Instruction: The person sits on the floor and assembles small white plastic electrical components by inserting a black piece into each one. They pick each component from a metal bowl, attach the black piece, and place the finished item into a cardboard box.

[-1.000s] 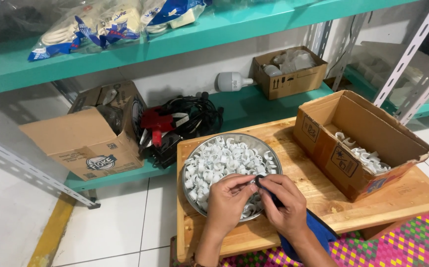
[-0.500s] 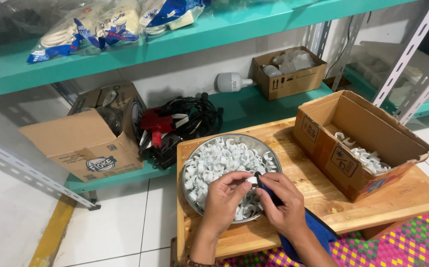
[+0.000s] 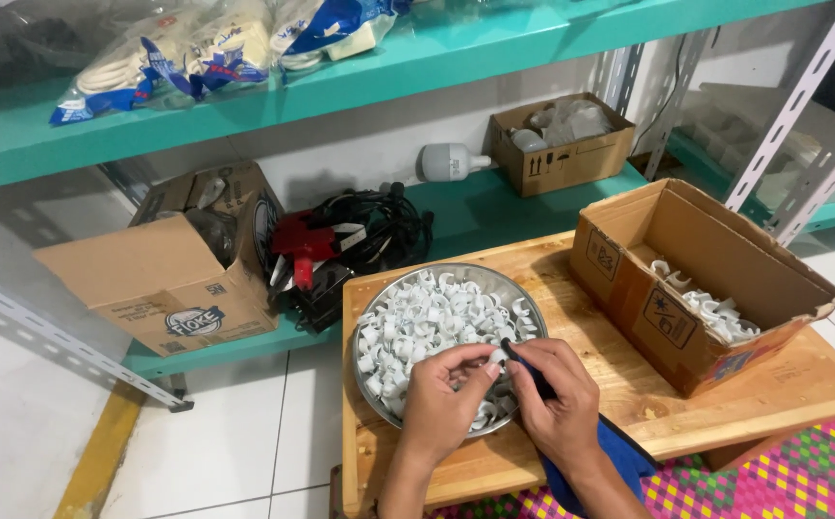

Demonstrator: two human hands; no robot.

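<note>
A round metal bowl [image 3: 371,332] heaped with small white plastic clips [image 3: 427,317] sits on a low wooden table [image 3: 571,317]. Over the bowl's near edge, my left hand [image 3: 441,399] pinches one white clip [image 3: 500,358] between thumb and fingers. My right hand [image 3: 557,394] is beside it, fingers closed on a dark blue cloth [image 3: 619,452] that trails down past my wrist, its tip touching the clip.
An open cardboard box [image 3: 696,279] holding more white clips stands on the table's right. Behind it a teal shelf [image 3: 475,207] carries a larger carton [image 3: 177,269], tangled black cables with a red part [image 3: 340,240], a white bulb [image 3: 446,159] and a small box [image 3: 561,144]. Metal rack posts [image 3: 802,106] rise at right.
Both hands have stayed over the bowl's near edge, shifting slightly. The clip and cloth tip have come together between my fingertips.
</note>
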